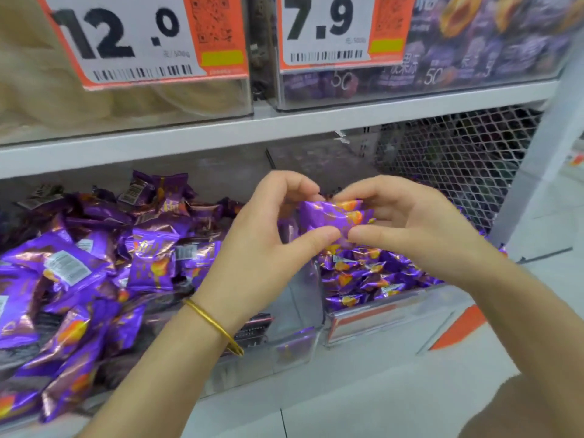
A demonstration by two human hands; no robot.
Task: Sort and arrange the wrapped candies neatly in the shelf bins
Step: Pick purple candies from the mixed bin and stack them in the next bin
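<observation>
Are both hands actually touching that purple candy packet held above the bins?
Touching. The head view shows the left hand and right hand each pinching the purple packet between thumb and fingers.

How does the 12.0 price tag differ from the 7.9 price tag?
The 12.0 price tag hangs tilted on a bin of pale goods; the 7.9 price tag sits straighter on a bin of purple packets. Both are white with orange edge, QR code and barcode.
</observation>
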